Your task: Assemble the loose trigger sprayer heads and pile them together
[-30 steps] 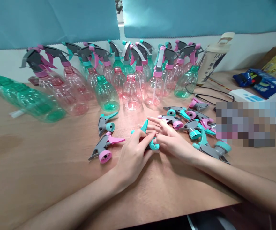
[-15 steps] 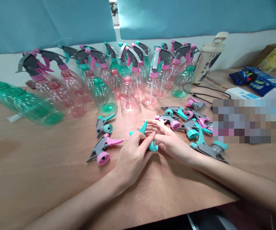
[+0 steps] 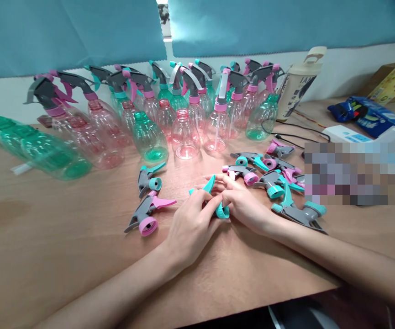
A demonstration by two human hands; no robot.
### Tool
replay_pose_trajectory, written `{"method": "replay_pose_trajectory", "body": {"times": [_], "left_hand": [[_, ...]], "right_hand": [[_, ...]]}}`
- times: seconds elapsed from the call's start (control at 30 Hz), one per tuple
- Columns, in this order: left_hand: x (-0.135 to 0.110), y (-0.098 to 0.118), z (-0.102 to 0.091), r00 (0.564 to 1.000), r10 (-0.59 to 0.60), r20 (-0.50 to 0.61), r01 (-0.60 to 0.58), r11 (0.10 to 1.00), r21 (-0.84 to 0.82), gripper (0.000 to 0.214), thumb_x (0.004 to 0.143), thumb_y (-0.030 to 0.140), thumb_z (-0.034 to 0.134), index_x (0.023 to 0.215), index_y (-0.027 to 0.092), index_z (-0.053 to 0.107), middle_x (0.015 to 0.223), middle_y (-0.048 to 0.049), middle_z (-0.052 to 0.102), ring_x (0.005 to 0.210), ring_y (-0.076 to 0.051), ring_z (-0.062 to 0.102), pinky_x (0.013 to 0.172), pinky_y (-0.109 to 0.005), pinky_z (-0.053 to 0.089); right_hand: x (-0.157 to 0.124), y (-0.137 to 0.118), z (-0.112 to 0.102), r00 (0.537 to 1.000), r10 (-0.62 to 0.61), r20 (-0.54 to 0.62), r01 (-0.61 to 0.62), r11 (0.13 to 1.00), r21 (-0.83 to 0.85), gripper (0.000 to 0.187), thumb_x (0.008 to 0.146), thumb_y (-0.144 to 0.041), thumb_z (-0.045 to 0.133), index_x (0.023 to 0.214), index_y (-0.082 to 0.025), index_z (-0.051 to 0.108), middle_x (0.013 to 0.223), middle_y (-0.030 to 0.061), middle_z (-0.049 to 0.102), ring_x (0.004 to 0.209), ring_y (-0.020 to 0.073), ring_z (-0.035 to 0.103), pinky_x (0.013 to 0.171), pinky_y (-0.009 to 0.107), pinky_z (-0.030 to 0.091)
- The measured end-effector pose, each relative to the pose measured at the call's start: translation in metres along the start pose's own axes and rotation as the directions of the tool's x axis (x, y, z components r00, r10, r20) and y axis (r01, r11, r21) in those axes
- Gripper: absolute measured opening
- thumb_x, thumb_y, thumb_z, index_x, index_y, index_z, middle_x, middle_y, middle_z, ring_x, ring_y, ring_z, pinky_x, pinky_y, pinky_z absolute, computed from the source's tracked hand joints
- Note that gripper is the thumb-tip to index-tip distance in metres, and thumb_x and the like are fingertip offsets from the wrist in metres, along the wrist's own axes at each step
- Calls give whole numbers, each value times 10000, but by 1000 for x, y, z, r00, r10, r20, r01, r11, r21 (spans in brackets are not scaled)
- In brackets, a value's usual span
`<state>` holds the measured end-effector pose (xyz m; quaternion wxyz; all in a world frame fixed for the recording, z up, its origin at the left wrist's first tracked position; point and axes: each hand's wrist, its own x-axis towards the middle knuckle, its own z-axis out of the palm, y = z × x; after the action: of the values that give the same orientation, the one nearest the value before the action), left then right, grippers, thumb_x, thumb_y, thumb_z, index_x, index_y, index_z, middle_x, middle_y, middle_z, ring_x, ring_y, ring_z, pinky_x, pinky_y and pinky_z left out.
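Note:
Between my two hands, low over the table's middle, is a trigger spray head (image 3: 210, 184) with a teal trigger and a teal collar; its grey body is mostly hidden by fingers. My left hand (image 3: 192, 219) is closed round it from the left, thumb and fingers near the collar. From the right, my right hand (image 3: 243, 203) also grips it, its thumb and fingertips meeting the left hand's by the collar. Left of my hands lie a pink-and-grey spray head (image 3: 145, 217) and a teal-and-grey spray head (image 3: 145, 179).
Several more spray heads (image 3: 271, 180) lie in a pile to the right. Pink and green bottles stand behind, some fitted with spray heads, among them an open pink bottle (image 3: 185, 137). A row of green bottles (image 3: 51, 153) leans at left. A tumbler (image 3: 300, 84) and black cable (image 3: 300, 137) are at right.
Both hands and the teal spray head have shifted slightly right and toward me. My right fingers have closed in more around the collar. The bottles and loose spray heads stay put.

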<state>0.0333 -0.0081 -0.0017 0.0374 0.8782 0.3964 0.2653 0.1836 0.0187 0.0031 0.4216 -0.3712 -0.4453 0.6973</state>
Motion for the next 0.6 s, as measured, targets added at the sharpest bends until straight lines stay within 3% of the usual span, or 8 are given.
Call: {"method": "replay_pose_trajectory", "body": {"times": [0.2, 0.6], "left_hand": [[0, -2, 1, 1000, 21, 16, -21, 1000, -13, 211, 868, 154, 602, 1076, 119, 606, 944, -82, 582, 810, -205, 543, 686, -316, 494], [11, -5, 2, 995, 30, 97, -31, 999, 7, 235, 820, 153, 578, 1047, 136, 637, 933, -93, 586, 897, -250, 499, 808, -396, 475]], "right_hand": [[8, 4, -3, 1000, 21, -13, -20, 995, 101, 678, 445, -62, 421, 1098, -218, 518, 1126, 42, 672, 1141, 256, 573, 935, 388, 467], [21, 11, -9, 998, 52, -37, -36, 938, 344, 593, 359, -26, 389, 903, -228, 511, 1036, 19, 715, 1011, 208, 629, 745, 288, 524]]}}
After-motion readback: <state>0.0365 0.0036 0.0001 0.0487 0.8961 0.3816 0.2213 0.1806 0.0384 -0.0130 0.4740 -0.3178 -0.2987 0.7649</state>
